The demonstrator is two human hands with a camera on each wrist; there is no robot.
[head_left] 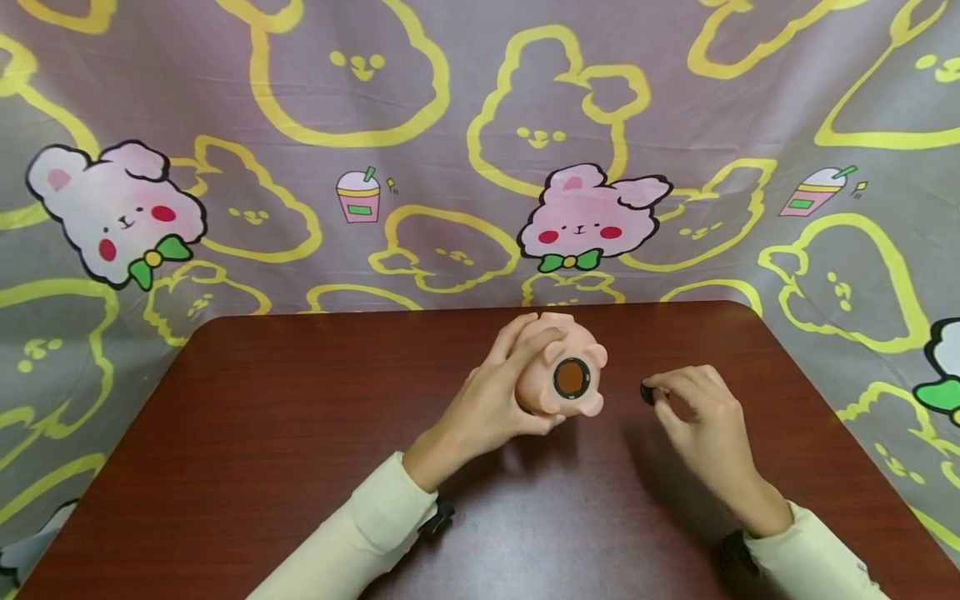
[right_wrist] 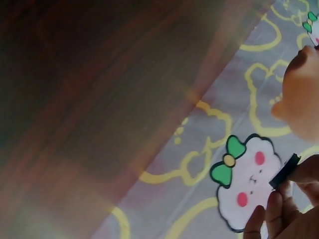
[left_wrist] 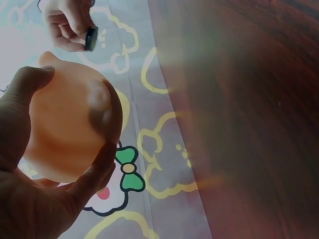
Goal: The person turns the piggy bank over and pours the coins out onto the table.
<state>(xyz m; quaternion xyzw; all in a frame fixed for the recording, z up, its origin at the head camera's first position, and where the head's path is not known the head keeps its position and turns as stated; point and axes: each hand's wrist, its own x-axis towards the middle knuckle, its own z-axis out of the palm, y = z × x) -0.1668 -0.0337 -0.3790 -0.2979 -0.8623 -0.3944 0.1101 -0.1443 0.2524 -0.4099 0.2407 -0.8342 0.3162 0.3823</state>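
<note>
A pink piggy bank is gripped in my left hand, thumb and fingers spread round its body. Its underside with stubby feet faces the head camera, and a round black-rimmed hole shows there. In the left wrist view the piggy bank fills the curve of the hand. To the right, my right hand pinches a small black round plug between thumb and fingertips, apart from the piggy bank. The plug appears edge-on in the right wrist view.
Both hands are above a dark reddish-brown wooden table with rounded far corners. Behind it hangs a grey-pink curtain printed with yellow outlines and cartoon rabbits. Black straps show at the cuffs of the pale sleeves.
</note>
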